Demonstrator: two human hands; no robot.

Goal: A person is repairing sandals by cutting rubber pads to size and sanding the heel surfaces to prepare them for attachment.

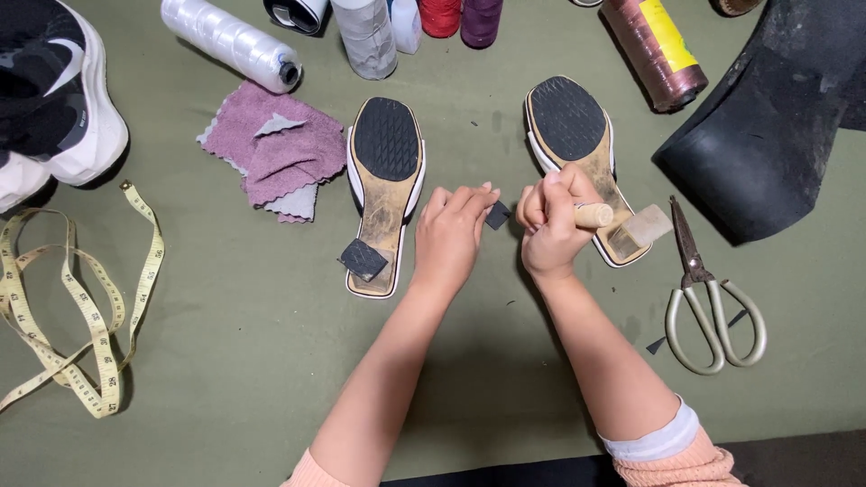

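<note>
Working on an olive counter point(271, 379) crowded at its edges, the left hand point(451, 236) pins a small black patch point(497, 215); the right hand point(552, 225) is clenched on a wooden handle point(594, 215), open space nearer the body.

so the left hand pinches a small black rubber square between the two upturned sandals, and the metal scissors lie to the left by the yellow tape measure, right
Not quite. The metal scissors lie on the right side of the green table, past the right hand, far from the yellow tape measure at the left. The rest holds in the head view: the left hand pinches the small black rubber square between the two upturned sandals.
</note>
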